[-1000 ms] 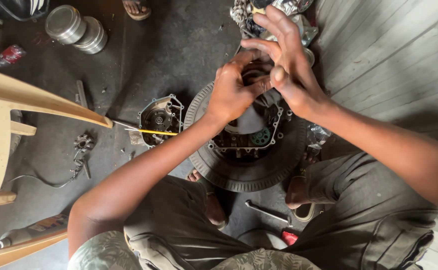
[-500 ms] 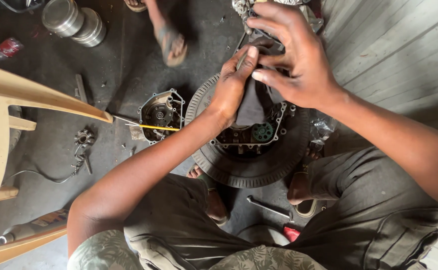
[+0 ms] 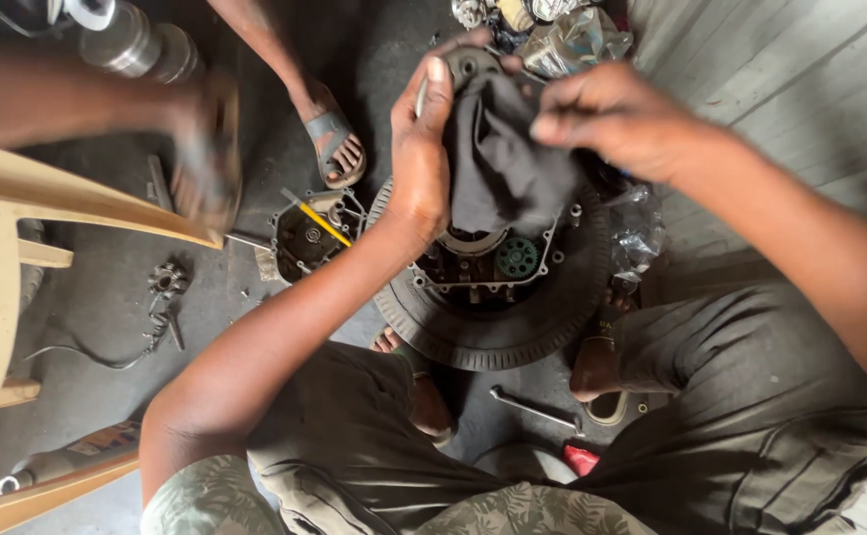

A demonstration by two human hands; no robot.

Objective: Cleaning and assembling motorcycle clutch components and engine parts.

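My left hand (image 3: 424, 149) and my right hand (image 3: 617, 124) are raised over an engine case (image 3: 483, 263) that rests inside a tyre (image 3: 498, 332) on the floor. Both hands grip a dark cloth (image 3: 498, 163) bunched around a round metal part (image 3: 473, 64), which peeks out at the top. The left hand's fingers wrap the cloth from the left, the right hand pinches it from the right. A green gear (image 3: 518, 258) shows inside the open engine case below the cloth.
Another person's sandalled foot (image 3: 334, 144) stands at the upper left, with a blurred arm (image 3: 87, 94) above a wooden stool (image 3: 17, 228). An engine cover (image 3: 310, 233) with a yellow screwdriver, a spanner (image 3: 533, 406), loose parts (image 3: 161, 287) and metal cylinders (image 3: 141, 40) lie about.
The hands came closer to the camera and the dark cloth now covers the part they hold. The other person's foot stepped down the frame and a blurred arm swung in at the left.
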